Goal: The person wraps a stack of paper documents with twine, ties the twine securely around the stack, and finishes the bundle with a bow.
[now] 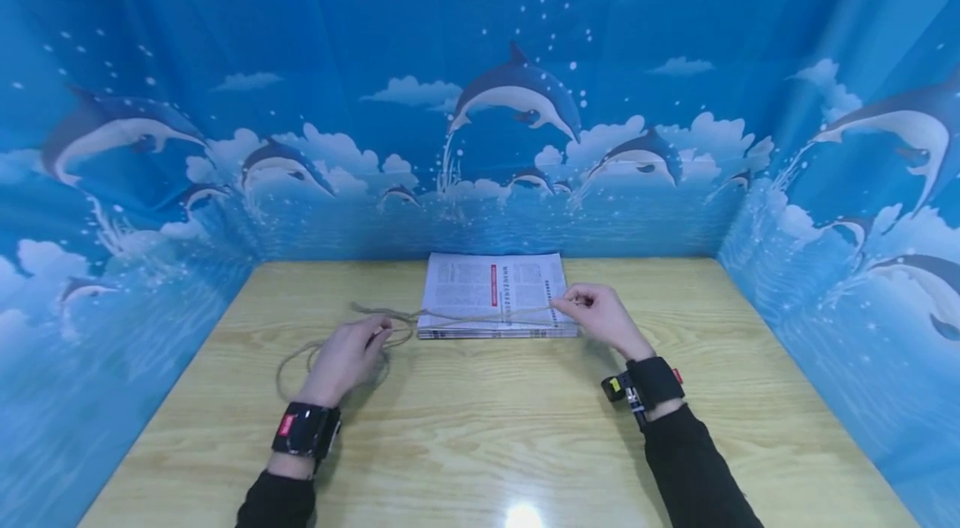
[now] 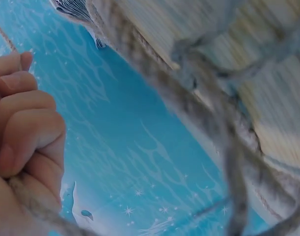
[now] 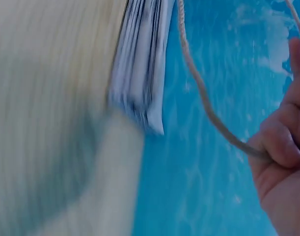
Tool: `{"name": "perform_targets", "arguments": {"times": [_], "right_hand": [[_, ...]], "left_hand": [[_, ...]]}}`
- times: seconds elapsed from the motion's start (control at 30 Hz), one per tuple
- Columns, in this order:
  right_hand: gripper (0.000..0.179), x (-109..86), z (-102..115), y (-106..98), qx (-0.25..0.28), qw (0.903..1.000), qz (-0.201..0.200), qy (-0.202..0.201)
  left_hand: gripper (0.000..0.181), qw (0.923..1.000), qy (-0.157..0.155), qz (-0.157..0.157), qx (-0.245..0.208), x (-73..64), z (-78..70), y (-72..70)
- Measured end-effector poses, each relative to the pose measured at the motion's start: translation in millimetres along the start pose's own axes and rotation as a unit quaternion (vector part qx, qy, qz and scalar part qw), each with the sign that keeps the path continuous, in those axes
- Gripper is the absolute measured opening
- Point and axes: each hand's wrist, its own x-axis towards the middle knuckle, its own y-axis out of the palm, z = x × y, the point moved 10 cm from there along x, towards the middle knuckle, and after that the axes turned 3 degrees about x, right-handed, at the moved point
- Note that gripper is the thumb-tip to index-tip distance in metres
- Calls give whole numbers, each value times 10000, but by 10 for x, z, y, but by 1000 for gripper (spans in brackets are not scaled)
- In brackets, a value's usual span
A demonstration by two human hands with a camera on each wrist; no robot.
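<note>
A folded stack of newspapers (image 1: 461, 282) lies flat at the back of the table, with a thin beige rope (image 1: 480, 317) running across its front part. At the right edge of the stack, my right hand (image 1: 606, 316) pinches the rope. To the left of the papers, my left hand (image 1: 347, 355) grips another stretch of it. In the left wrist view the curled fingers (image 2: 34, 120) have rope passing through them, and more rope loops blurrily across the foreground. The right wrist view shows rope (image 3: 201, 93) curving down into the bent fingers (image 3: 282, 140), beside the stack's layered edge (image 3: 140, 59).
Loose rope loops (image 1: 281, 378) lie on the wood-grain table (image 1: 480, 428) around the left hand. A blue curtain (image 1: 360, 28) printed with dolphins stands behind the table and along both sides. Both wrists wear black bands (image 1: 656, 381) with small devices.
</note>
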Motion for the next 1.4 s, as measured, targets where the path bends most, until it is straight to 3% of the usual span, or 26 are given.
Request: {"name": "perform_targets", "arguments": {"times": [0.27, 0.43, 0.57, 0.77, 0.83, 0.93, 1.1, 1.4], "right_hand": [[28, -131, 25, -578, -1516, 9869, -514, -193], [35, -251, -111, -941, -1801, 9798, -871, 33], [39, -351, -330, -1233, -1709, 9780, -1149, 329], [43, -590, -533, -1721, -2267, 9523, -1979, 505], [45, -641, -607, -1781, -2493, 9457, -1950, 734], [47, -614, -715, -1694, -2533, 9531, -1321, 996], [53, -479, -680, -1259, -2160, 9699, 225, 1104], [38, -280, -297, -397, -1737, 9755, 1283, 419]], "left_hand": [[15, 9994, -170, 283, 63, -11, 89, 39], [17, 9972, -451, 589, -5, -19, 155, 87], [22, 9965, -450, 687, -161, -23, 165, 90], [26, 9965, -407, 720, -134, -12, 167, 106], [21, 9966, -356, 747, -47, -10, 142, 133], [17, 9966, -210, 797, 30, -9, 73, 182], [18, 9947, -168, 1002, -161, -6, -13, 281], [13, 9949, -123, 993, -139, -29, -35, 322]]}}
